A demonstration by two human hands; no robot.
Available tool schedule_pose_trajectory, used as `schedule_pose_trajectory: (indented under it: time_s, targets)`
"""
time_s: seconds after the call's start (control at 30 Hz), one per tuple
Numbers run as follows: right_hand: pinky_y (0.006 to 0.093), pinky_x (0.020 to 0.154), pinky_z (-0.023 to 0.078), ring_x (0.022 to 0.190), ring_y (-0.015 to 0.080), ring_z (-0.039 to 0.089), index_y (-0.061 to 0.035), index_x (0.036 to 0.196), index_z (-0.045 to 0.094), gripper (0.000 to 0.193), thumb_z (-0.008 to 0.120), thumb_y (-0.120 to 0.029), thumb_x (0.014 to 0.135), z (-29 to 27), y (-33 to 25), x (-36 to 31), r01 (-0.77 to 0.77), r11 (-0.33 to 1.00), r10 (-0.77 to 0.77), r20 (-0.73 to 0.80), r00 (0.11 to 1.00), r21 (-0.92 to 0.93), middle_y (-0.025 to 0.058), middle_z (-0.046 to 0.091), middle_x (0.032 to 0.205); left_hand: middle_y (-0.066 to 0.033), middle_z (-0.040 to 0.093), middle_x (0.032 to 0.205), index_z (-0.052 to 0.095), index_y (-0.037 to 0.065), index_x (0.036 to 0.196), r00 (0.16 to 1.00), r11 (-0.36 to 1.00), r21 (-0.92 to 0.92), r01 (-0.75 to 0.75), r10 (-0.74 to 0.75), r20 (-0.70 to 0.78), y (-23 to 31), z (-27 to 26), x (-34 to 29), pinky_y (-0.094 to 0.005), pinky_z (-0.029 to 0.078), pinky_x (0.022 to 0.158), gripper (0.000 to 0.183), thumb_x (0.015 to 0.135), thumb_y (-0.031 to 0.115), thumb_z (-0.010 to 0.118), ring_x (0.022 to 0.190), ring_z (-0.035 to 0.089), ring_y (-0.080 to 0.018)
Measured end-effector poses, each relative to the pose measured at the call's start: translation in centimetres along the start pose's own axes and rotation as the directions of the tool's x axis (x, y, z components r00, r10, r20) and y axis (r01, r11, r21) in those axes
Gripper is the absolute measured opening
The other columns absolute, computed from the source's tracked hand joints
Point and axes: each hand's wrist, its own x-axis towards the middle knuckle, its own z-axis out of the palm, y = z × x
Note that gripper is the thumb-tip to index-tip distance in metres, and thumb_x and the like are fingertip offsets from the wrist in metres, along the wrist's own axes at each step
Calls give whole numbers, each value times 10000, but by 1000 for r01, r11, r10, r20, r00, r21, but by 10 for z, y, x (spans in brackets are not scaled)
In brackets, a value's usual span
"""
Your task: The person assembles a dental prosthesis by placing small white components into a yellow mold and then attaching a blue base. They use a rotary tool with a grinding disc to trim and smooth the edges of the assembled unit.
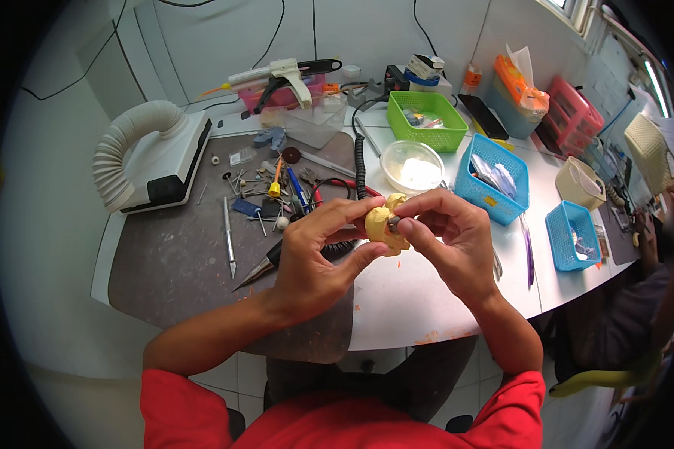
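inspected on site: the smooth white bench top (441, 307) carries a dull brown flat mat (165, 254) on the seated worker's left. noted lying on the mat: a slim silver metal knife (228, 232) and a yellow-and-orange stick-like tool (275, 187). noted directly on the white surface: a round clear plastic tub (412, 168), a large light-blue perforated plastic basket (512, 206), a smaller light-blue plastic basket (569, 260), and thin orange scraps (429, 337) near the front edge.

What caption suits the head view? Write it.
Left fingers hold a yellow model; right fingers pinch a small grey piece against it.
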Motion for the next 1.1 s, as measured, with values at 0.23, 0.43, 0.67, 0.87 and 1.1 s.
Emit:
schedule_pose_trajectory:
  time_s: [0.23, 0.43, 0.67, 0.87, 1.1]
  targets:
    - [216, 652, 527, 734, 62, 666, 12, 1017, 649, 175, 717, -124, 930, 0, 0, -1, -63, 996, 62, 17, 998, 61, 58, 708, 895, -136, 658, 1120, 607, -10, 1311, 1000, 1000, -10, 7, -7, 5, -1, -1, -1, -331, 595, 925, 490, 853, 51, 771, 1031, 685, -205]
    - [221, 656, 510, 734, 73, 665, -11, 1017, 657, 168, 721, -142, 933, 4, 5, -3, -122, 988, 122, 14, 992, 97, 69, 721, 888, -128, 651, 1147, 608, -9, 1307, 998, 998, -26, 59, -59, -1, 0, -3, -3, -333, 594, 925, 482, 858, 55, 770, 1044, 678, -203]
    - [235, 614, 493, 697, 78, 645, -69, 1048, 707, 188, 715, -216, 932, 9, 11, 2, -96, 995, 96, 6, 995, -8, 45, 721, 888, -112, 646, 1163, 609, -13, 1245, 980, 982, -70, 177, -182, -77, -2, -3, -3, -327, 585, 918, 426, 858, 50, 776, 1057, 661, -176]
    - [204, 580, 449, 723, 25, 581, -82, 1050, 719, 137, 724, -127, 921, 9, 16, -1, 40, 985, -41, -3, 999, -170, 22, 692, 978, -89, 639, 1131, 594, 10, 1212, 973, 975, -47, 218, -221, -62, -9, 1, -2, -322, 582, 919, 401, 856, 41, 775, 1037, 655, -157]
    - [226, 563, 435, 633, 58, 562, -77, 1004, 717, 117, 730, -95, 889, 15, 22, -4, 154, 930, -167, -10, 986, -333, 47, 689, 920, -71, 624, 1099, 610, 16, 1145, 989, 976, 162, 147, -147, -11, -4, 0, -2, -322, 599, 886, 349, 839, 29, 778, 1000, 664, -166]
